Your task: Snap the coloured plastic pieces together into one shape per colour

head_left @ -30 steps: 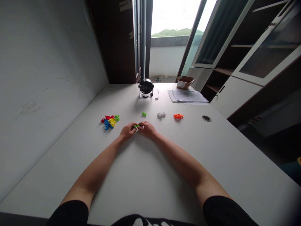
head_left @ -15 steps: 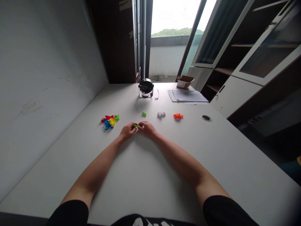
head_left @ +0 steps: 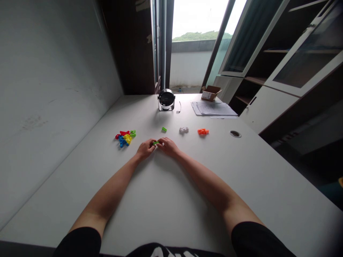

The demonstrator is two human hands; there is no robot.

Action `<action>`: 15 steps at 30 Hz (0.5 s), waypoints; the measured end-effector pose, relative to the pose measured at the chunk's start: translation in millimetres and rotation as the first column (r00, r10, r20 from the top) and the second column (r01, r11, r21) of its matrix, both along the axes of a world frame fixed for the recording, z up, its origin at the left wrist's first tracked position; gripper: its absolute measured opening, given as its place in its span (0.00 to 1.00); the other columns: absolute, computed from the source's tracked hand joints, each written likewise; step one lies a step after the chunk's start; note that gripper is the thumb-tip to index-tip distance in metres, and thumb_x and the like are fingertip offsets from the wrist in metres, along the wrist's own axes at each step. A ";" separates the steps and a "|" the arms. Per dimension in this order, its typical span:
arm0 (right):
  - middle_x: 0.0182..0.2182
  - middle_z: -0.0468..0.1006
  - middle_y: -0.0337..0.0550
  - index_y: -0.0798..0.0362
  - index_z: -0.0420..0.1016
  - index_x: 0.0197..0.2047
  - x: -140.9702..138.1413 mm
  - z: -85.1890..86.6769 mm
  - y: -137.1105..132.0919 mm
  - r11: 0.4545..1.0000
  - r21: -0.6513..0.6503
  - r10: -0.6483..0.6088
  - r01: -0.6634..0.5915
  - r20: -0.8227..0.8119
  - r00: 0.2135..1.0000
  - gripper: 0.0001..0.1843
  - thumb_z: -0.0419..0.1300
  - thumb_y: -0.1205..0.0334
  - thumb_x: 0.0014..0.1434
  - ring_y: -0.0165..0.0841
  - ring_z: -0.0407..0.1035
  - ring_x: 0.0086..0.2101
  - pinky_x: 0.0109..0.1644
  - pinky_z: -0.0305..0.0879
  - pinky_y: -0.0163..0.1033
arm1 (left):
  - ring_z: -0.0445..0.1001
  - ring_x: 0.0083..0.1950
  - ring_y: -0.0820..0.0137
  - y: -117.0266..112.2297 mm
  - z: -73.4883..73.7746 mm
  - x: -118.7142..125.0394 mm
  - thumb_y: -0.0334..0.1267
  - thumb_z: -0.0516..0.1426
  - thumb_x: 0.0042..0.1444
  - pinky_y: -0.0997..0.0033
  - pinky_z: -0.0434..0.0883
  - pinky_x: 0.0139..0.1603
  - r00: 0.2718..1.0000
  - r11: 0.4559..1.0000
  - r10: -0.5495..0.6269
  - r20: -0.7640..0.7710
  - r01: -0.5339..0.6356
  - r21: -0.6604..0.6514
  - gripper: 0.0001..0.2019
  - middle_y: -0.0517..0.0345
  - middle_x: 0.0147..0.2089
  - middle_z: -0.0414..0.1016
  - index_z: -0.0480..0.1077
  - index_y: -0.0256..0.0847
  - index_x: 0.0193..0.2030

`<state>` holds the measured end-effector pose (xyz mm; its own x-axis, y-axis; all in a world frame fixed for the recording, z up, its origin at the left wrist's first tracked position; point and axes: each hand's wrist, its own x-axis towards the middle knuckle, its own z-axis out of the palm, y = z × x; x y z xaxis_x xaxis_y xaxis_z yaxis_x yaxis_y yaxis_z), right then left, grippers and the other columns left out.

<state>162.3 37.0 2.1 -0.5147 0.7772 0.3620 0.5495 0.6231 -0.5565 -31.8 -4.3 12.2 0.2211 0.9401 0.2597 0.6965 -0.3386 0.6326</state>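
From the head camera, both forearms reach forward over the white surface (head_left: 160,200) and the hands meet near its middle. The left hand (head_left: 144,149) and the right hand (head_left: 168,146) each pinch one end of a small green piece (head_left: 155,143), fingers curled close around it, just above the surface. A pile of coloured pieces (head_left: 125,137) lies near the left hand. Beyond the hands lie a second green piece (head_left: 164,129), a pale grey piece (head_left: 183,130) and an orange piece (head_left: 203,131), well apart. A small fan (head_left: 166,100) and papers (head_left: 213,109) sit at the far edge.
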 end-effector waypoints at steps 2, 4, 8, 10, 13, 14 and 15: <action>0.34 0.76 0.41 0.51 0.76 0.40 0.2 0.2 -0.1 1.000 0.001 0.004 -0.004 -0.002 1.000 0.07 0.60 0.57 0.66 0.32 0.66 0.38 0.43 0.60 0.35 | 0.72 0.35 0.69 -0.1 0.1 0.1 0.38 0.56 0.59 0.71 0.67 0.38 1.000 1.000 0.003 0.002 -0.003 0.003 0.14 0.57 0.39 0.79 0.74 0.43 0.50; 0.34 0.76 0.41 0.51 0.76 0.40 0.4 0.3 -0.1 1.000 0.001 0.006 -0.006 -0.005 1.000 0.07 0.60 0.57 0.66 0.32 0.66 0.37 0.43 0.60 0.36 | 0.72 0.34 0.69 -0.2 0.0 0.1 0.38 0.56 0.59 0.71 0.67 0.38 1.000 1.000 0.004 0.002 -0.004 0.005 0.13 0.57 0.39 0.79 0.74 0.43 0.50; 0.34 0.76 0.41 0.51 0.76 0.39 0.6 0.6 -0.1 1.000 0.000 0.009 -0.009 -0.013 1.000 0.07 0.60 0.57 0.65 0.32 0.66 0.37 0.43 0.60 0.35 | 0.72 0.34 0.70 0.0 -0.3 -0.3 0.38 0.56 0.60 0.71 0.67 0.37 1.000 1.000 -0.007 0.004 0.007 0.009 0.13 0.57 0.38 0.78 0.74 0.43 0.50; 0.34 0.76 0.41 0.51 0.76 0.39 0.5 0.8 -0.1 1.000 -0.002 0.010 -0.010 -0.017 1.000 0.07 0.60 0.58 0.65 0.32 0.66 0.37 0.43 0.60 0.35 | 0.72 0.34 0.69 0.1 -0.3 -0.4 0.39 0.56 0.59 0.71 0.67 0.37 1.000 1.000 -0.006 0.007 0.006 0.012 0.13 0.57 0.38 0.79 0.74 0.43 0.50; 0.34 0.76 0.41 0.51 0.76 0.39 0.2 0.8 -0.1 1.000 -0.005 0.010 -0.010 -0.020 1.000 0.07 0.61 0.58 0.65 0.32 0.66 0.37 0.43 0.60 0.35 | 0.73 0.35 0.69 0.1 0.0 -0.3 0.39 0.56 0.59 0.71 0.68 0.38 1.000 1.000 0.002 0.013 -0.002 0.015 0.14 0.56 0.39 0.79 0.74 0.43 0.50; 0.34 0.76 0.41 0.51 0.76 0.39 0.0 0.7 0.0 1.000 -0.004 0.008 -0.008 -0.021 1.000 0.07 0.61 0.58 0.65 0.32 0.66 0.37 0.43 0.60 0.35 | 0.73 0.35 0.69 0.0 0.1 -0.3 0.39 0.57 0.59 0.71 0.68 0.38 1.000 1.000 0.003 0.015 -0.003 0.014 0.14 0.56 0.39 0.79 0.74 0.43 0.50; 0.34 0.76 0.41 0.51 0.76 0.39 0.0 0.5 0.0 1.000 -0.002 0.006 -0.006 -0.022 1.000 0.07 0.61 0.58 0.65 0.32 0.66 0.37 0.43 0.60 0.35 | 0.73 0.35 0.69 0.0 0.1 -0.3 0.39 0.57 0.59 0.71 0.68 0.38 1.000 1.000 0.004 0.017 -0.004 0.014 0.14 0.56 0.39 0.79 0.74 0.43 0.50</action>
